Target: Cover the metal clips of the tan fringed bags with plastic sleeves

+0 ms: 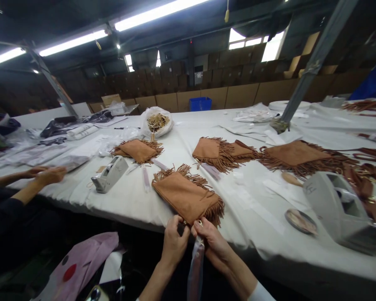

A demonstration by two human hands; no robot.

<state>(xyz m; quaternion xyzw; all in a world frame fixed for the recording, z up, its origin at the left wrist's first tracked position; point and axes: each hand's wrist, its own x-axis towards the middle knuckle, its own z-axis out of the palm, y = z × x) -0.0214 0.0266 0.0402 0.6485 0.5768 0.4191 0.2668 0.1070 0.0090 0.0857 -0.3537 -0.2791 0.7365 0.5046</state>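
Note:
A brown fringed suede bag [184, 194] lies at the table's near edge, its closest corner between my hands. My left hand [174, 240] pinches that corner, by a small metal fitting that its fingers partly cover. Closed around a gold metal clasp, my right hand [215, 242] touches the same corner. From this clasp a wrist strap [196, 267], wrapped in clear plastic, hangs down below the table edge. Whether the clasp is hooked to the bag cannot be made out.
More fringed bags [138, 150] lie farther back and right. Grey tape dispensers [110, 173] stand on both sides. A plastic bag of gold-coloured pieces [157, 121] sits behind. At left, a co-worker's hands [48, 175] work over plastic packets. A metal post [315, 67] rises at right.

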